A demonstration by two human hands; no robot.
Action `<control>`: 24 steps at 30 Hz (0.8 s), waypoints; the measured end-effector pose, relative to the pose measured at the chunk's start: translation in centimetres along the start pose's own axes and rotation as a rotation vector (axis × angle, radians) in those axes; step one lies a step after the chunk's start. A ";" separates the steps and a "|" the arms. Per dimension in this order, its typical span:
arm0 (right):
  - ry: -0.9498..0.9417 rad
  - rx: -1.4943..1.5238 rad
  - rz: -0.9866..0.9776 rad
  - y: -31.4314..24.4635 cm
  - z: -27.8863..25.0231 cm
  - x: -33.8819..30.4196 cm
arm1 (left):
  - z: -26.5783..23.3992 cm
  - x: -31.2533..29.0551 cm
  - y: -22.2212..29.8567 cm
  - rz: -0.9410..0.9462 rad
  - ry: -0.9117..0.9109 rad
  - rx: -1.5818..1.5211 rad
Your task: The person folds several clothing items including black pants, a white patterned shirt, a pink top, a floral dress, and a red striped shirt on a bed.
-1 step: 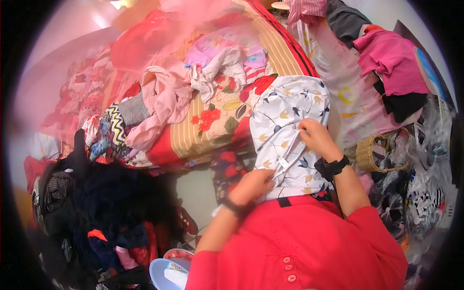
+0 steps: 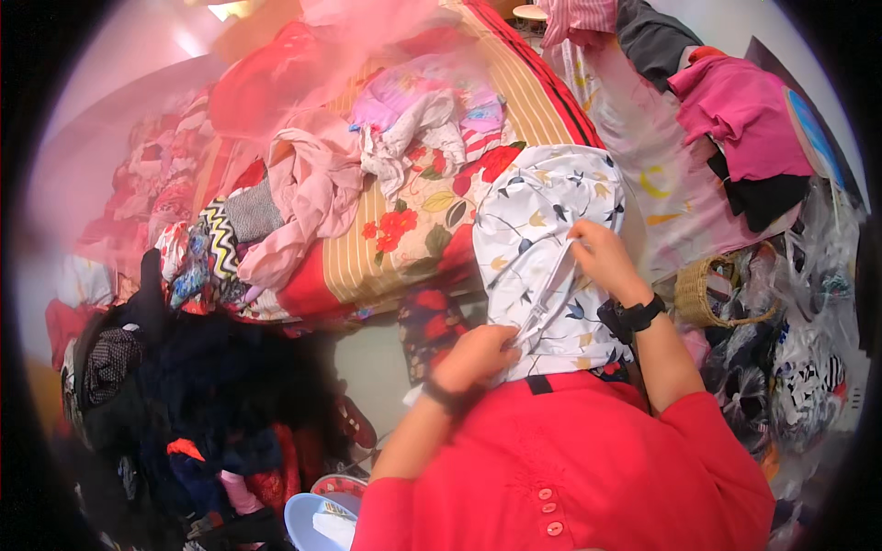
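A white cloth (image 2: 542,197) printed with grey and tan tulip-like flowers drapes over my lap and reaches up to the bed edge. My right hand (image 2: 604,260) is closed in a pinch on the cloth near its middle. Lower and to the left, my left hand (image 2: 478,355) pinches the same fabric. A narrow fold or seam of the cloth runs slantwise between the two hands. What kind of item the cloth is does not show clearly.
Ahead lies a bed with a striped, flowered sheet (image 2: 344,266), bearing a pink cloth (image 2: 312,174) and heaped clothes (image 2: 418,124). Dark clothes (image 2: 202,386) pile up at left. A wicker basket (image 2: 707,294) and plastic bags stand at right, a blue basin (image 2: 303,519) lower left.
My hands stay almost in place on the cloth. The fold between them has shifted slightly, and a small white tag there shows less plainly now.
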State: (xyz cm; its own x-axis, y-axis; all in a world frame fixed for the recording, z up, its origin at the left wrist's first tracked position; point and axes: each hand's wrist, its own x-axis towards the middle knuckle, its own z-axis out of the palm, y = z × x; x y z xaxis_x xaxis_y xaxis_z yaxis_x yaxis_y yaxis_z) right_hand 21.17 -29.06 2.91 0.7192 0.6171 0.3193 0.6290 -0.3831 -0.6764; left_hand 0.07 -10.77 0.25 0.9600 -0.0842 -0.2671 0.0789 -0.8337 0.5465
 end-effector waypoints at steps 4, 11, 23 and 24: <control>0.090 0.396 0.271 -0.7 -3.1 1.6 | -4.1 -2.4 1.7 -0.198 -0.090 -0.507; 0.019 0.467 0.145 -5.5 -7.5 4.4 | -8.2 -5.1 -4.7 -0.120 0.583 -0.670; -0.242 -0.166 -0.202 -13.3 -13.1 8.5 | -25.5 -4.9 0.0 0.186 1.094 -0.872; -0.136 -0.226 -0.265 -12.9 -15.2 10.6 | -27.9 -4.8 -0.9 0.214 1.116 -0.697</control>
State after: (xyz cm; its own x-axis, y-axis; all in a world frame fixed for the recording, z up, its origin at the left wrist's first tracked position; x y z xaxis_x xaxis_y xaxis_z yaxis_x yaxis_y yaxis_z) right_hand 25.16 -28.03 25.12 0.4862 0.7952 0.3623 0.8485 -0.3303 -0.4135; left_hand 2.93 5.56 23.17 0.6486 0.5903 0.4804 -0.3010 -0.3808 0.8743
